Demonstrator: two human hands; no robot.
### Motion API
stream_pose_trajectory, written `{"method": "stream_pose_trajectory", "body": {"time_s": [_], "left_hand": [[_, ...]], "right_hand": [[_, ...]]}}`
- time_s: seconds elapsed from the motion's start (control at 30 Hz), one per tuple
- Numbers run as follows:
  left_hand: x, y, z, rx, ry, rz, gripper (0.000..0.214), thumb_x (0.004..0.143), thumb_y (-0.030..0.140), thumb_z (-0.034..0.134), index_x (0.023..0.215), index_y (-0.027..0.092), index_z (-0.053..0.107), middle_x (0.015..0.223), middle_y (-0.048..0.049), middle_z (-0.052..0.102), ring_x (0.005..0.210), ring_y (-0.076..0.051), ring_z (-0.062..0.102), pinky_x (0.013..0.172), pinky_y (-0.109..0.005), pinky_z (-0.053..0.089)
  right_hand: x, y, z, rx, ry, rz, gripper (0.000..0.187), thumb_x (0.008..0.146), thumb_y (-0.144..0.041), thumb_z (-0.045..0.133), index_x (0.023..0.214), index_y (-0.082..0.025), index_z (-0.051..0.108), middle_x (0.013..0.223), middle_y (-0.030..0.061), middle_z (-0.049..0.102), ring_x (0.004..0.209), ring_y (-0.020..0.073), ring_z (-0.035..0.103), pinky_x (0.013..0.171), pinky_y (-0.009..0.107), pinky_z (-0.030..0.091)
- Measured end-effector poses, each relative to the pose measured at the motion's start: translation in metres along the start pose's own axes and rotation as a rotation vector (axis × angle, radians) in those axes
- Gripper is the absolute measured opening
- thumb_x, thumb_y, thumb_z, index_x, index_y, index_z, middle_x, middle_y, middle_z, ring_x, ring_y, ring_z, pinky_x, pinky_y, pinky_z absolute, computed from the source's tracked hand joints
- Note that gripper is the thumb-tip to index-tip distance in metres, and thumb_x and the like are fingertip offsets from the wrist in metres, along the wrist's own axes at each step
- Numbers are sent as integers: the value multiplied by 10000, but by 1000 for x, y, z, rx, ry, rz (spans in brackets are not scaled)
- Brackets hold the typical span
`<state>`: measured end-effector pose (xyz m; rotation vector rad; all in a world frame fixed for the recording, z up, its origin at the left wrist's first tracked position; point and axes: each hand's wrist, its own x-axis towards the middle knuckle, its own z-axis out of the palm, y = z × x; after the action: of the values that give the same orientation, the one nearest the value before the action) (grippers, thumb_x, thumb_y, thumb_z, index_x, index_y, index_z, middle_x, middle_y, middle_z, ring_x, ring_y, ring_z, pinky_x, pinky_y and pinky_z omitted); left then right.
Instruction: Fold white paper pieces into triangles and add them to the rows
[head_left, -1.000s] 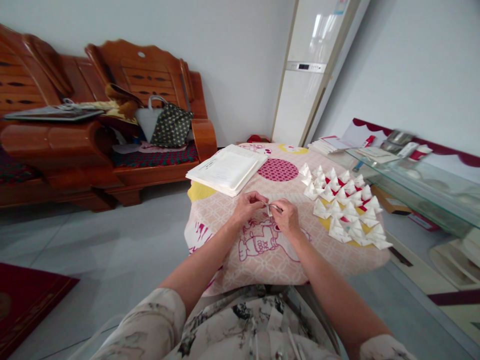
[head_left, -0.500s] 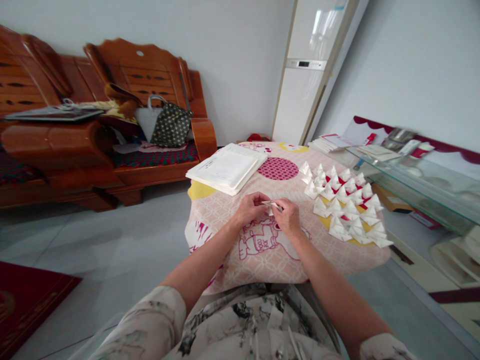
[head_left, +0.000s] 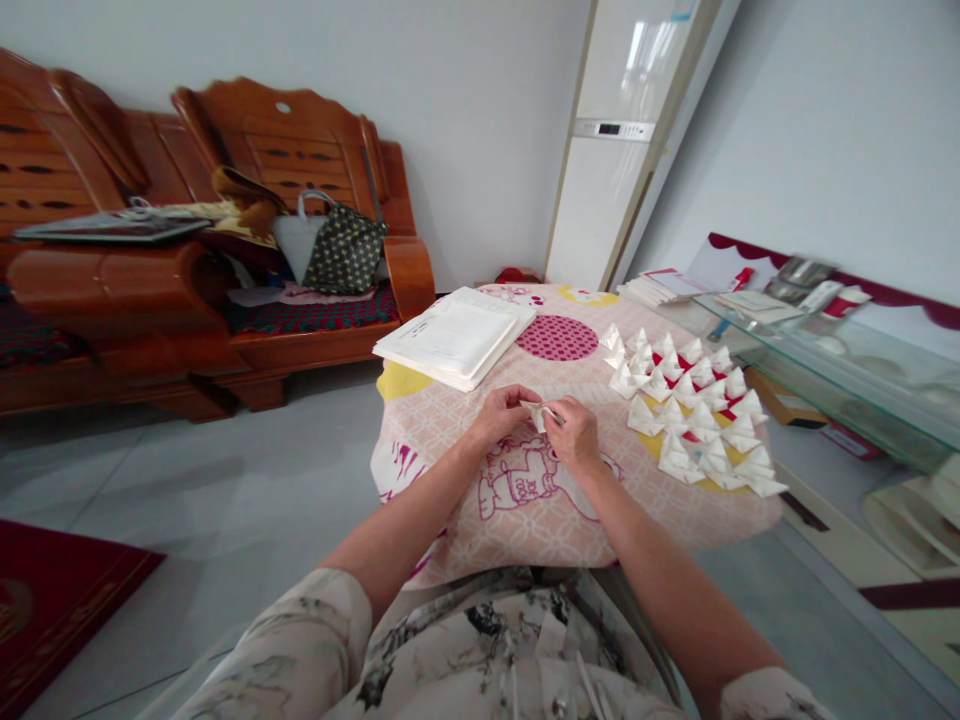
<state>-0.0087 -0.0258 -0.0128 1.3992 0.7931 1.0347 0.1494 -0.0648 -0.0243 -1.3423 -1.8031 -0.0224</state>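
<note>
Both hands meet over the middle of a small table covered by a pink patterned cloth (head_left: 465, 520). My left hand (head_left: 501, 412) and my right hand (head_left: 573, 434) each pinch one small white piece of folded paper (head_left: 538, 412) between their fingertips, just above the cloth. To the right of my right hand lie several finished white folded paper pieces (head_left: 694, 415) in rows. A stack of white paper sheets (head_left: 454, 338) rests at the far left of the table.
A carved wooden bench (head_left: 187, 260) with bags (head_left: 341, 250) stands to the left. A tall white air conditioner (head_left: 622, 150) is behind the table. A glass shelf (head_left: 840, 370) with books and cups runs along the right. A red rug (head_left: 52, 600) lies bottom left.
The small paper piece has been turned and worked slightly between the fingertips. Both hands stay in almost the same place over the cloth.
</note>
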Motion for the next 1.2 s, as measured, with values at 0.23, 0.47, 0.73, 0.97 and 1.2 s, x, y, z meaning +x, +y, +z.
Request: {"method": "stream_pose_trajectory", "body": {"time_s": [0.23,0.47,0.73,0.97,1.2], "left_hand": [[0,-2,2,179,128,-55,98,738,170,610,800,146,683,676,4,688,587,-112,633,576,-201,509],[1,-8,1,341,142,-34,203,758,90,528,843,136,707,680,-8,703,568,-118,651,529,-190,495],[-1,-7,-1,446,148,-31,351,740,72,499,994,149,728,544,55,579,513,-107,615,500,-179,462],[-1,1,-3,489,88,113,294,806,269,603,1060,153,694,913,-45,740,757,-155,696,656,-232,538],[-6,3,6,483,3,223,233,729,179,603,960,157,626,1060,-61,718,818,-164,693,632,-222,512]], "right_hand": [[-2,1,3,-16,3,-81,221,847,-97,503,720,-185,662,705,43,589,681,169,532,644,266,391],[-3,1,2,11,-15,-83,243,813,-72,499,661,-189,648,689,38,564,656,165,514,624,264,372],[-2,1,1,66,-51,-67,243,818,-103,496,642,-191,638,673,34,566,649,164,527,620,268,374],[3,1,-6,254,-52,104,174,793,-204,567,638,-183,641,644,25,611,625,166,556,612,275,392],[3,4,-3,496,-146,316,189,714,-370,673,722,-182,670,587,-14,601,551,149,517,516,247,380]]}}
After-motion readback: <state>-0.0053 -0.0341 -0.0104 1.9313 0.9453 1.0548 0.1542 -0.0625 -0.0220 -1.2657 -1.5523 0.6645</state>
